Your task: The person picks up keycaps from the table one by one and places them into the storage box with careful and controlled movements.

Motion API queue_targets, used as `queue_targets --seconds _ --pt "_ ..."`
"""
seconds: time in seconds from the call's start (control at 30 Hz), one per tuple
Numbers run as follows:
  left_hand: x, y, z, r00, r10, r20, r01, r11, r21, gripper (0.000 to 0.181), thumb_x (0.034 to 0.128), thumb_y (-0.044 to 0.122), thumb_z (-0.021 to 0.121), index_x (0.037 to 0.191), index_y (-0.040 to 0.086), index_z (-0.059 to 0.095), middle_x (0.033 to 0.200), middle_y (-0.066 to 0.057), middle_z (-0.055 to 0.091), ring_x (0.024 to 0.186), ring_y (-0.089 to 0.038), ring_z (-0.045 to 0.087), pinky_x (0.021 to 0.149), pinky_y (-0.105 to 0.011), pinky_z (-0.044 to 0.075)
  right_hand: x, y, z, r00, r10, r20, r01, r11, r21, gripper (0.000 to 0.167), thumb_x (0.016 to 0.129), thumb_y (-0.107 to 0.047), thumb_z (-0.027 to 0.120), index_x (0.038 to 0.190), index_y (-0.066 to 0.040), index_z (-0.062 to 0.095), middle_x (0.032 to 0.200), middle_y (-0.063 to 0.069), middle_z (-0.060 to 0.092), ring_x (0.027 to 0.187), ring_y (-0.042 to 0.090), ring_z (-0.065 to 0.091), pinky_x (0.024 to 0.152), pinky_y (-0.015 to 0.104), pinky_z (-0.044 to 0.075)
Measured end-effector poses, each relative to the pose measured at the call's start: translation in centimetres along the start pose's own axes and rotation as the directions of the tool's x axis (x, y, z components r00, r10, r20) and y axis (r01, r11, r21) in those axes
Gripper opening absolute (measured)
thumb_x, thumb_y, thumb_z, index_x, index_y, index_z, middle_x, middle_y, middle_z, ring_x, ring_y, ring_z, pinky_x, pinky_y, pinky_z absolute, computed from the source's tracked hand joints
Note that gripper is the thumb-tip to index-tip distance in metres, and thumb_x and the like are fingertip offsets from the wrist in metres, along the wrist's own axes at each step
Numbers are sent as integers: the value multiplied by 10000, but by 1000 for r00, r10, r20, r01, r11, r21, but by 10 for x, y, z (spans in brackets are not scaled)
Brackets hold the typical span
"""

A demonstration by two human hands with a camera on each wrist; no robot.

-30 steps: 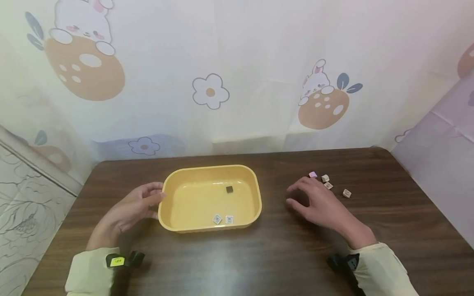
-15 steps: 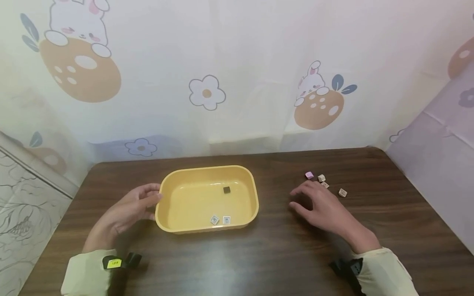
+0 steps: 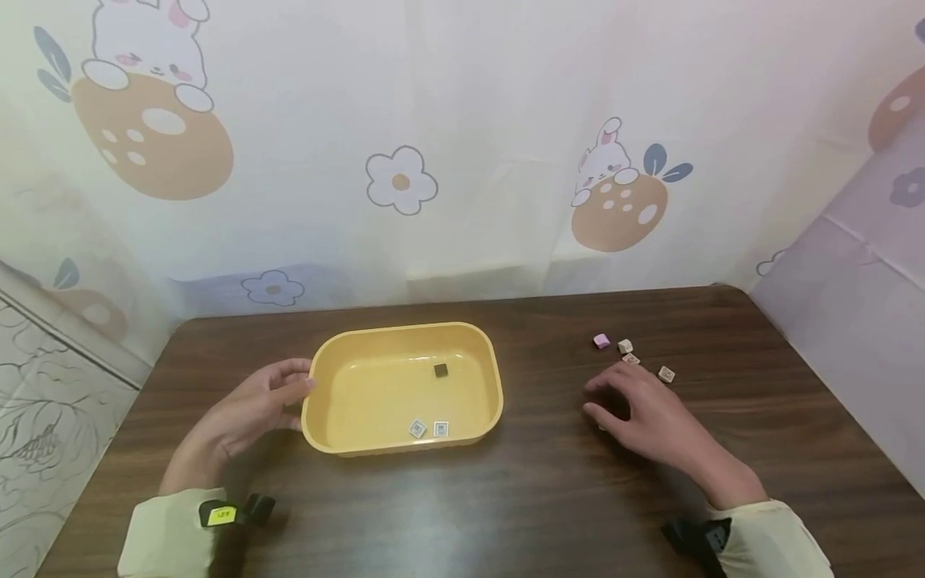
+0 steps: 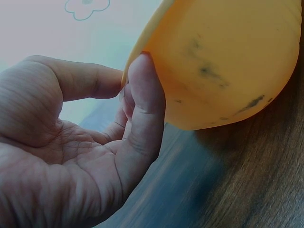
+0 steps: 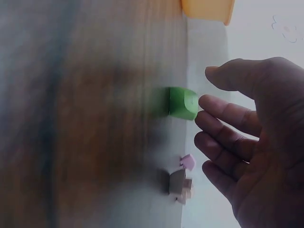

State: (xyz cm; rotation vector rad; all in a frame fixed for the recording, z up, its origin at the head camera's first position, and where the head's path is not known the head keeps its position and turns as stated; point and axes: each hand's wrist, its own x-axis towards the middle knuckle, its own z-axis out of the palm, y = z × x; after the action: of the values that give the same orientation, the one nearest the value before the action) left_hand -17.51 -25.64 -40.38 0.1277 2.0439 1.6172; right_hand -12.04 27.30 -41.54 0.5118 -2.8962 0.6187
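Head view: yellow tray (image 3: 372, 395) sits left of centre on the table (image 3: 535, 498); a dark piece (image 3: 442, 370) and two pale pieces (image 3: 441, 429) lie inside. A pink piece (image 3: 601, 341) and three beige pieces (image 3: 625, 346) lie outside, far right; work judged part done (five out, counting the green). Versus 0.5 s ago, right hand (image 3: 654, 417) has shifted right; tray contents unchanged.

Left wrist view: left hand (image 4: 80, 147) pinches the tray's rim.

Right wrist view: thumb and fingers apart, grasping nothing, just beside a green piece (image 5: 183, 103); contact unclear
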Motion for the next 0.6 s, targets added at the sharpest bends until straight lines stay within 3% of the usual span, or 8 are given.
queue_targets --seconds 0.3,0.6 --pt "0 -2 -1 1000 -2 0 2 1000 0 648 1102 241 559 1563 -98 255 1265 -106 618 997 -139 697 821 -358 653 -15 7 -1 998 -38 -44 37 999 -40 211 882 -228 861 1065 -211 758 1063 -77 722 988 149 646 821 400 540" --pt "1 0 0 1000 5 5 -5 1000 2 646 1102 246 557 1558 -101 257 1254 -86 619 1003 -133 692 826 -364 650 -24 10 1 1000 -18 -9 18 999 -51 185 886 -250 858 1034 -249 749 1055 -101 710 1011 153 644 856 443 550"
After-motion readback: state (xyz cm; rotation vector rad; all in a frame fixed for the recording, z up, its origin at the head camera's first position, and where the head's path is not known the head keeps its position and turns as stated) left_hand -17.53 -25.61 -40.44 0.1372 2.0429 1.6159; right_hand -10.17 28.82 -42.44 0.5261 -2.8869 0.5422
